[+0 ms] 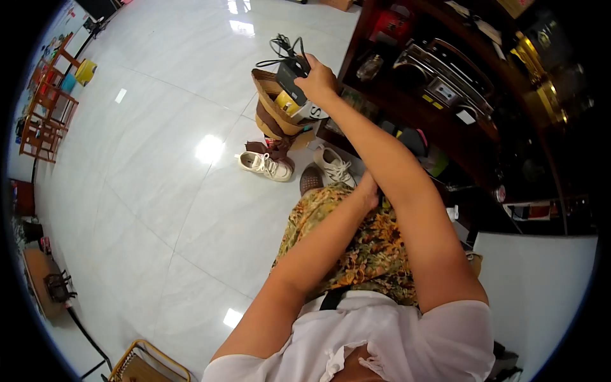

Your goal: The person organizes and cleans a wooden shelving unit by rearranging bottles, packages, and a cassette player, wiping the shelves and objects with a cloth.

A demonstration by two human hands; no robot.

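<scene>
My right hand (319,81) is closed on a dark box-like device (291,81) with a coiled black cable (284,51). The device is held over the open top of a brown bag (270,109), in which yellow and white items show. Lower down, my left hand (368,193) is partly hidden behind my right forearm, near the patterned skirt (375,248); its fingers cannot be made out.
A dark wooden shelf with a radio cassette player (445,89) stands on the right. White shoes (266,166) lie on the tiled floor below the bag. Wooden chairs (46,121) and a yellow bucket (85,72) are at the far left.
</scene>
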